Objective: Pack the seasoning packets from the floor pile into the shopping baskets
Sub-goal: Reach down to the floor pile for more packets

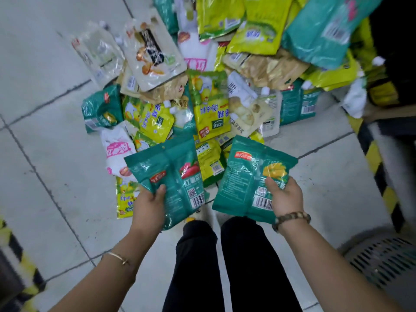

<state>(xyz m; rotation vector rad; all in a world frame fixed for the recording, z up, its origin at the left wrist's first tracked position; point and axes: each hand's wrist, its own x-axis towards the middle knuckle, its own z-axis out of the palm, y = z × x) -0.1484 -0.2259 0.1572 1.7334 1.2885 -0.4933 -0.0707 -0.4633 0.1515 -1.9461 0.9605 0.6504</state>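
Since each of our hands already grips a teal packet held up off the floor, we judge the step in hand to be the carry: the pickup is done, the drop into a basket is not. Our left hand (149, 207) holds the teal packet with the red picture (171, 167) by its lower edge, thumb laid over the front, fingers hidden behind. Our right hand (284, 198) grasps the teal packet with the yellow picture (245, 176) the same way, thumb pressed near the barcode. Both packets hang in front of our legs at the near edge of the pile of seasoning packets (209, 91), which spreads over the tiled floor (45, 131) ahead of us. Both forearms reach forward and slightly inward, a thin bangle (117, 257) on the left, a beaded bracelet (291, 218) on the right wrist. The only basket we can make out is a slotted grey basket (382, 262) at our lower right, cut off by the frame; its contents are hidden. The next move, as we see it, calls for turning right and lowering both packets over its rim, the left arm crossing our body, before either thumb lets go.
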